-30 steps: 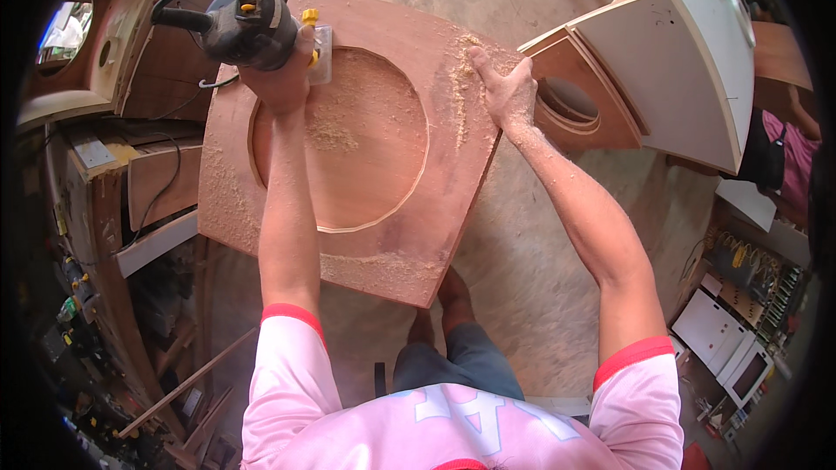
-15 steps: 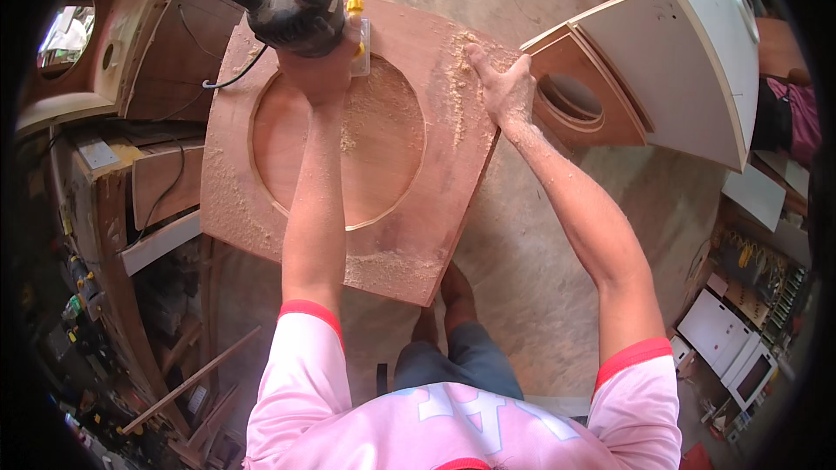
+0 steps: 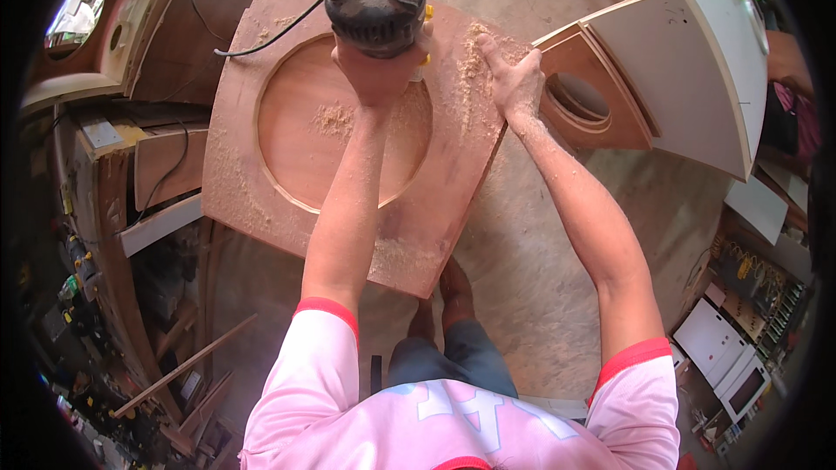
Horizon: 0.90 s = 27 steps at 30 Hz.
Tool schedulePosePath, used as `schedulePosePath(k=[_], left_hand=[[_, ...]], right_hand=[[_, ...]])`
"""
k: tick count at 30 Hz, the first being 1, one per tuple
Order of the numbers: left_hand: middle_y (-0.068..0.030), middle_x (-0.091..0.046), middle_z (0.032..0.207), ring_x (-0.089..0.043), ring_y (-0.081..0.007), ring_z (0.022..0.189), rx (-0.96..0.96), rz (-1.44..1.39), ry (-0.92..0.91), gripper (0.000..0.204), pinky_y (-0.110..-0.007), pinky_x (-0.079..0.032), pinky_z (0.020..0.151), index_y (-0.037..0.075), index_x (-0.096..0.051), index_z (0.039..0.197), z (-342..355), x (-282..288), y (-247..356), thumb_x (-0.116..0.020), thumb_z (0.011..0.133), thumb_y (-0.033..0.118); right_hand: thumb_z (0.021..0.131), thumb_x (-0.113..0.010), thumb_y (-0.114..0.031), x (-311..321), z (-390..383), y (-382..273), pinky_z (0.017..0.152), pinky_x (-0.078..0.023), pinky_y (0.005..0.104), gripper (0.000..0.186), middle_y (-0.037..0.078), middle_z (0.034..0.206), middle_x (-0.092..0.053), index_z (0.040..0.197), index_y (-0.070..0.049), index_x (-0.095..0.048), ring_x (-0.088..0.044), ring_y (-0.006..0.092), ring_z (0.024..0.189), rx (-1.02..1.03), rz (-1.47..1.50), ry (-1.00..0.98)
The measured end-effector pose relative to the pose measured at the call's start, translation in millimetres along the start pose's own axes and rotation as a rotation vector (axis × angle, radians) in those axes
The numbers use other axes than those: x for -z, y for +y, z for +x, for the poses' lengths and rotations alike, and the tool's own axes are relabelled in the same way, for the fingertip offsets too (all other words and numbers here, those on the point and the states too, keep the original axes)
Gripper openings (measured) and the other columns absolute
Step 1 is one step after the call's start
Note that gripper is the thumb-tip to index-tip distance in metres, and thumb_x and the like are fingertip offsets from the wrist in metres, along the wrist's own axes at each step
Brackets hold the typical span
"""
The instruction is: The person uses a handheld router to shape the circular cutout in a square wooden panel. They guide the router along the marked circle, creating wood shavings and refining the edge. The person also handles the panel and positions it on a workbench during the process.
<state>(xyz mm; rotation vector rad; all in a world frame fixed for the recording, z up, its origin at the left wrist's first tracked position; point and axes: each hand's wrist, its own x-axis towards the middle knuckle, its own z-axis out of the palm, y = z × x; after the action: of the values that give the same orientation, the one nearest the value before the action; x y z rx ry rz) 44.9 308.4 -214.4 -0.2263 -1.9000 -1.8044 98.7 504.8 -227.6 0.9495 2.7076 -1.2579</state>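
My left hand (image 3: 374,74) is wrapped round a black trim router (image 3: 376,13) with yellow knobs and a clear base, mostly hidden behind hand and tool. It stands over the far right rim of a large circular cutout (image 3: 300,135) in a reddish-brown plywood panel (image 3: 231,139). Wood shows inside the circle, with a small heap of shavings (image 3: 333,118) on it. At the panel's right edge my right hand (image 3: 515,83) grips the board, its thumb lying on top and its other fingers partly hidden. Pale shavings (image 3: 470,74) are strewn beside that thumb.
A pale-faced wooden cabinet (image 3: 666,65) with a round-holed board (image 3: 579,96) stands at the right. Wooden boxes (image 3: 196,30) and a cluttered rack (image 3: 104,209) line the left. The router's cable (image 3: 274,39) trails across the panel. White boards and tools lie lower right.
My left hand has carried the router to the right along the circle's far rim. The shavings heap inside the circle shows more fully. My right hand keeps its hold on the panel's edge.
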Motion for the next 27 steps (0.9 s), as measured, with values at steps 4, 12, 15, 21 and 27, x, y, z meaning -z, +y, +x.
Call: schedulePosePath(k=[4,12,15,21,27], left_hand=[[-0.0041,-0.077,0.092,-0.075,-0.0119,0.080,-0.041,0.043,0.011,0.065,-0.029,-0.063,0.075,0.002,-0.061,0.118,-7,-1,0,-0.096,0.067,0.022],[-0.0053,-0.076,0.093,-0.075,-0.0150,0.083,0.006,0.033,-0.047,0.068,-0.031,-0.062,0.077,0.003,-0.063,0.117,-32,-7,8,-0.097,0.064,0.028],[-0.0052,-0.074,0.100,-0.072,-0.0152,0.088,0.052,0.025,-0.063,0.055,-0.032,-0.059,0.082,0.002,-0.067,0.113,-42,-6,16,-0.094,0.069,0.020],[-0.0099,-0.074,0.103,-0.074,-0.0194,0.088,-0.010,0.066,-0.105,0.082,-0.035,-0.062,0.077,0.006,-0.058,0.125,-60,0,20,-0.098,0.058,0.031],[-0.0097,-0.074,0.100,-0.075,-0.0223,0.089,-0.038,0.033,-0.115,0.086,-0.036,-0.061,0.077,0.007,-0.060,0.123,-82,3,32,-0.103,0.054,0.035]], right_hand=[[0.077,-0.072,-0.082,-1,-1,1,0.074,-0.059,0.0470,0.101,0.027,0.087,-0.067,0.107,0.012,-0.050,-0.071,0.0375,0.083,0.067,0.026,0.088],[0.077,-0.074,-0.079,-5,-1,1,0.078,-0.059,0.0486,0.099,0.030,0.092,-0.068,0.109,0.012,-0.050,-0.072,0.0393,0.089,0.055,0.004,0.136],[0.077,-0.074,-0.079,-6,0,-1,0.079,-0.059,0.0483,0.100,0.032,0.094,-0.068,0.108,0.012,-0.051,-0.072,0.0403,0.090,0.030,0.006,0.130],[0.075,-0.075,-0.080,-7,0,0,0.085,-0.057,0.0487,0.102,0.034,0.097,-0.068,0.108,0.015,-0.054,-0.071,0.0427,0.094,0.027,-0.011,0.141],[0.073,-0.077,-0.079,-10,9,11,0.093,-0.055,0.0497,0.103,0.039,0.105,-0.067,0.108,0.016,-0.057,-0.070,0.0459,0.103,0.024,-0.005,0.174]])
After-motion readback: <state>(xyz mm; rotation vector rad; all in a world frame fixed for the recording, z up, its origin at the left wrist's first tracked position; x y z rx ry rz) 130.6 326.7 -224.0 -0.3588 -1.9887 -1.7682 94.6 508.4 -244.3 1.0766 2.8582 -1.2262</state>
